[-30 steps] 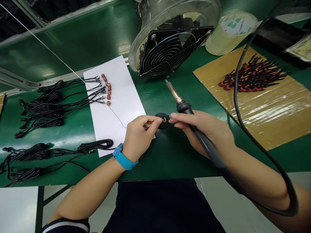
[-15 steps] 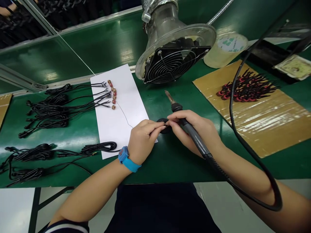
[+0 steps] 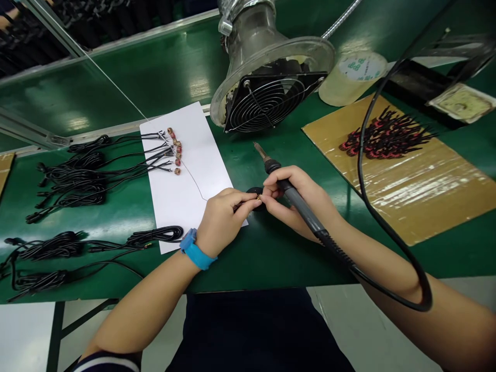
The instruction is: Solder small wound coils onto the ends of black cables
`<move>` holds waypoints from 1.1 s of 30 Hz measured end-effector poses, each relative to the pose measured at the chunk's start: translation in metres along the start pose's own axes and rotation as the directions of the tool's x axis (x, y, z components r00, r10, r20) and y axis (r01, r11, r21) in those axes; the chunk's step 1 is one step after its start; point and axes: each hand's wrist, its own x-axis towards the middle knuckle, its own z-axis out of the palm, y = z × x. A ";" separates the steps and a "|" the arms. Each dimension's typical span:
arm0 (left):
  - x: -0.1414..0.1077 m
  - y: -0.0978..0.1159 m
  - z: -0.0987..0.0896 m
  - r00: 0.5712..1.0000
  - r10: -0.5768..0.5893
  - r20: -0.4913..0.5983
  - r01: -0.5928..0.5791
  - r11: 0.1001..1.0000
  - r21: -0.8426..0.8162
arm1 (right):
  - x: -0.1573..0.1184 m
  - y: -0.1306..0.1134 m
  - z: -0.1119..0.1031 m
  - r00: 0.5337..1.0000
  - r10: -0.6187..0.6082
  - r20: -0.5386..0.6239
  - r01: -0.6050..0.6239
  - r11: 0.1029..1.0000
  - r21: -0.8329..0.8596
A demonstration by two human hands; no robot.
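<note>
The left hand, a blue band at its wrist, pinches a tiny copper-coloured part with thumb and forefinger together, right over a small round black holder on the green desk. The right hand meets it, fingertips closed on the same part, while a black-handled soldering iron rests across its fingers, metal tip pointing away. A white paper sheet just beside carries black leads with small coils.

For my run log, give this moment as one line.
left hand: pinching small part over black disc | right hand: holding soldering iron, fingertips on part | tip off the work
</note>
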 end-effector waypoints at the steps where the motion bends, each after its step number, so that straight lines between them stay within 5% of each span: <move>1: 0.002 0.002 -0.003 0.996 -0.047 0.072 0.048 0.999 -0.004 | 0.000 0.001 0.000 1.000 0.007 0.002 -0.007 1.000 0.010; 5: 0.010 0.005 -0.013 0.943 -0.203 0.263 0.225 0.973 -0.057 | -0.002 0.002 0.002 1.000 0.003 -0.014 -0.003 1.000 0.025; 12: 0.013 0.002 -0.009 0.921 -0.303 0.246 0.353 0.915 -0.194 | -0.006 0.011 -0.007 0.995 -0.049 -0.089 0.050 0.999 0.013; 18: 0.012 0.000 -0.009 0.932 -0.291 0.216 0.325 0.934 -0.146 | -0.012 0.032 -0.005 0.997 -0.050 0.063 0.051 0.999 -0.006; 33: 0.007 -0.001 -0.006 0.961 -0.235 0.149 0.248 0.965 -0.082 | -0.016 0.035 0.010 0.987 -0.159 -0.032 0.153 0.976 -0.154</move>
